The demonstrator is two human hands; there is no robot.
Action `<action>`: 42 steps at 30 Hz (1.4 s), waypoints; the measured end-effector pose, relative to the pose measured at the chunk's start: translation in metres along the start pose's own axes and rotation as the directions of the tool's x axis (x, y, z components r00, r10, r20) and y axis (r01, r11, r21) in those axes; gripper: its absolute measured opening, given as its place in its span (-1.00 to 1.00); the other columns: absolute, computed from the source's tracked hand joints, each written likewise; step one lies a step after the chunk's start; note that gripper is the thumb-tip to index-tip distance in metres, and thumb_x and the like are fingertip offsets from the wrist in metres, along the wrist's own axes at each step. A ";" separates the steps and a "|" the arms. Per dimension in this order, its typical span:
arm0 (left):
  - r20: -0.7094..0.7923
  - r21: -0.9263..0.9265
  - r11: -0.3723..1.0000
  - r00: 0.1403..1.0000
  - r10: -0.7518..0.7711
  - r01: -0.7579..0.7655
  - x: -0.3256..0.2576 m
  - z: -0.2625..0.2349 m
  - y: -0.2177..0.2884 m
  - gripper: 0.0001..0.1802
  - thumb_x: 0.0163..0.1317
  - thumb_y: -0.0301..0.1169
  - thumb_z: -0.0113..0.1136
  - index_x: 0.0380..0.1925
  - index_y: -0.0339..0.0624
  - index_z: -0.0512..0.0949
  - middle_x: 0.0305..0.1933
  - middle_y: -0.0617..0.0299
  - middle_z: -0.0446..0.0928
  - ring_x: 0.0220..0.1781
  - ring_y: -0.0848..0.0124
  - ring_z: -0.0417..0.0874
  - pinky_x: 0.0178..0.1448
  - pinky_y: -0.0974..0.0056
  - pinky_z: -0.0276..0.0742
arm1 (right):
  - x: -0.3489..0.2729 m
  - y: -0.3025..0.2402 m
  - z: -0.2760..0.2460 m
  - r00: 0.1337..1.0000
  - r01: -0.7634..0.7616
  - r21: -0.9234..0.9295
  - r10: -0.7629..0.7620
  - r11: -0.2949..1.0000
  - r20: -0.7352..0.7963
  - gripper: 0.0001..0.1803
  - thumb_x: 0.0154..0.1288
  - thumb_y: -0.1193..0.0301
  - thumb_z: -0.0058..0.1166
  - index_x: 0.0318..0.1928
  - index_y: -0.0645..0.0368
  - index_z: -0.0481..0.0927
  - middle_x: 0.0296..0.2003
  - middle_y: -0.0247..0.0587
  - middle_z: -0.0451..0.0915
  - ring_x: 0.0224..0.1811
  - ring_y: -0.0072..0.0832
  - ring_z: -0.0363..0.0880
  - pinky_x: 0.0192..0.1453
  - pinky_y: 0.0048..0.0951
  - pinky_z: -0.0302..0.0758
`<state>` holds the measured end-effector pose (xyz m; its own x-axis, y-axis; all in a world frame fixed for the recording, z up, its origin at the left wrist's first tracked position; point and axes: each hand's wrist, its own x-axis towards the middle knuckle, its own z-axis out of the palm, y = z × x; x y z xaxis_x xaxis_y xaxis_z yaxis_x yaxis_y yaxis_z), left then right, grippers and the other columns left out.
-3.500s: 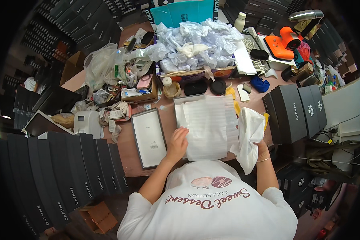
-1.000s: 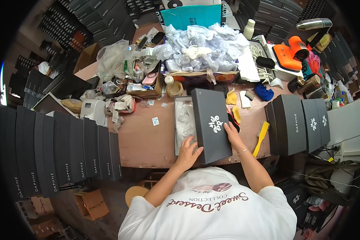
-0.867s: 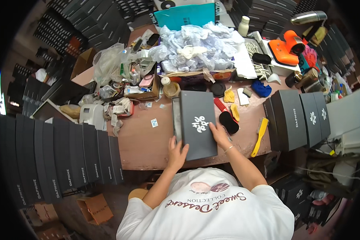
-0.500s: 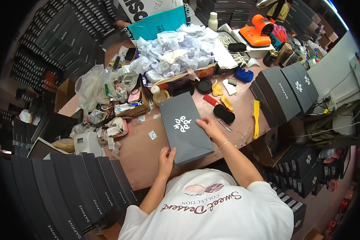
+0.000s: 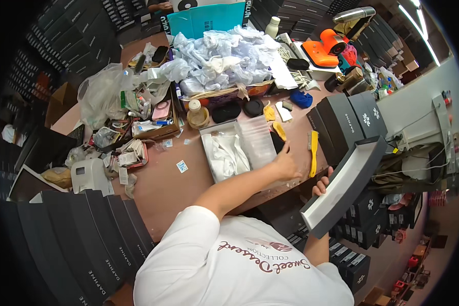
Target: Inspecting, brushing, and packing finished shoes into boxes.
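My right hand grips a dark grey shoebox lid, tilted on its side off the table's right front edge, its pale inside facing left. The open box base lies on the table before me. White crumpled paper or cloth fills its left part, and a translucent plastic sheet covers its right part. Across the box's near right corner reaches my left arm; my left hand is beside that corner, fingers stretched out, holding nothing. Whatever lies beneath the paper and plastic is hidden.
A yellow-handled brush lies right of the box, near stacked closed shoeboxes. Behind stands a carton of crumpled white paper. Left are a cluttered box and a small white device; tall shoebox stacks rise at lower left.
The closed shoebox has been opened. My right hand has carried its lid right and down off the table; my left hand has moved right across the box, which shows its white contents.
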<state>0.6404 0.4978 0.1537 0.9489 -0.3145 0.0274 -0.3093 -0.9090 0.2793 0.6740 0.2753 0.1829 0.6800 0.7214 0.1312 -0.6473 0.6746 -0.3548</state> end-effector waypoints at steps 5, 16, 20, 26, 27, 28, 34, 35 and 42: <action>0.321 0.166 0.947 0.893 -0.316 0.275 -0.078 -0.010 -0.043 -0.53 0.28 0.06 -0.03 -0.29 -0.02 0.71 -0.23 0.24 0.67 -0.02 0.18 0.63 0.40 -0.42 -0.34 | 0.005 0.026 -0.070 0.945 -0.228 -0.096 0.197 0.969 -0.260 -0.37 0.43 0.13 -0.13 0.38 0.18 0.15 -0.26 -0.26 0.45 -0.34 -0.47 0.39 -0.17 -0.36 0.40; 0.126 -0.965 -0.060 0.251 -0.960 0.257 -0.223 0.064 -0.028 -0.44 0.43 -0.05 -0.12 0.09 -0.39 0.44 0.05 -0.02 0.53 0.13 0.23 0.48 0.27 0.28 0.28 | 0.103 0.180 -0.046 0.838 -0.403 -0.892 0.309 -0.206 -0.450 -0.40 0.28 -0.03 0.02 -0.03 0.32 0.59 -0.18 0.16 0.63 -0.11 -0.14 0.63 -0.02 -0.29 0.49; 0.307 -0.878 -0.149 0.295 -0.905 0.456 -0.230 0.083 -0.056 -0.44 0.42 -0.08 -0.09 0.01 -0.48 0.48 -0.05 -0.06 0.57 0.00 0.26 0.54 0.14 0.28 0.37 | 0.108 0.191 -0.037 0.893 -0.344 -0.867 0.158 -0.361 -0.420 -0.36 0.24 -0.10 0.03 -0.08 0.31 0.62 -0.25 0.15 0.65 -0.19 -0.11 0.65 -0.05 -0.26 0.51; 0.184 -0.920 -0.043 0.332 -0.925 0.390 -0.243 0.097 -0.068 -0.31 0.38 0.08 -0.10 -0.15 -0.51 0.55 -0.18 -0.06 0.61 -0.07 0.30 0.56 0.06 0.25 0.41 | 0.101 0.202 -0.029 0.873 -0.450 -0.880 0.135 -0.151 -0.469 -0.33 0.22 -0.13 0.04 -0.09 0.32 0.63 -0.28 0.11 0.67 -0.24 -0.16 0.67 -0.09 -0.28 0.53; 0.133 -0.935 -0.002 0.344 -0.929 0.355 -0.240 0.085 -0.058 -0.29 0.37 0.09 -0.09 -0.18 -0.52 0.56 -0.21 -0.07 0.61 -0.09 0.29 0.57 0.05 0.23 0.42 | 0.090 0.199 -0.031 0.856 -0.482 -0.864 0.135 -0.143 -0.500 -0.33 0.21 -0.13 0.03 -0.07 0.29 0.63 -0.25 0.12 0.66 -0.21 -0.15 0.67 -0.07 -0.27 0.53; 0.095 -0.948 0.023 0.349 -0.932 0.318 -0.240 0.079 -0.043 -0.28 0.36 0.11 -0.08 -0.22 -0.52 0.57 -0.24 -0.07 0.61 -0.11 0.28 0.58 0.04 0.22 0.42 | 0.074 0.198 -0.032 0.830 -0.522 -0.840 0.142 -0.145 -0.540 -0.33 0.20 -0.14 0.03 -0.05 0.26 0.64 -0.22 0.12 0.66 -0.18 -0.14 0.67 -0.04 -0.26 0.52; 0.189 -0.846 0.048 0.382 -0.905 0.531 -0.238 0.074 -0.081 -0.27 0.33 0.14 -0.05 -0.18 -0.50 0.57 -0.22 -0.03 0.62 -0.11 0.29 0.60 0.01 0.28 0.44 | 0.086 0.211 -0.047 0.855 -0.501 -0.853 0.071 -0.143 -0.514 -0.23 0.19 -0.20 -0.01 -0.09 0.36 0.63 -0.26 0.19 0.65 -0.17 -0.05 0.65 -0.04 -0.21 0.52; 0.296 -0.913 -0.137 0.394 -0.870 0.384 -0.233 0.073 -0.078 -0.28 0.32 0.13 -0.03 -0.14 -0.50 0.55 -0.18 -0.01 0.61 -0.10 0.30 0.59 0.01 0.29 0.45 | 0.085 0.211 -0.051 0.866 -0.490 -0.848 0.003 -0.205 -0.501 -0.23 0.19 -0.21 -0.02 -0.12 0.38 0.63 -0.27 0.21 0.64 -0.17 -0.03 0.65 -0.04 -0.20 0.52; 0.464 -0.866 -0.287 0.445 -0.766 0.409 -0.281 0.120 -0.092 -0.31 0.26 0.21 -0.01 0.06 -0.18 0.47 -0.09 0.16 0.61 -0.19 0.32 0.65 -0.20 0.26 0.52 | 0.046 0.201 -0.024 0.868 -0.479 -0.851 0.030 -0.213 -0.496 -0.25 0.12 -0.24 0.04 -0.28 0.34 0.68 -0.34 0.24 0.63 -0.24 0.01 0.64 -0.08 -0.14 0.51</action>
<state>0.3948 0.6370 0.0047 0.6297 0.4301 -0.6469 0.5315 0.3688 0.7626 0.5832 0.4404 0.0953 0.7413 0.5688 -0.3562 0.1054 -0.6228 -0.7752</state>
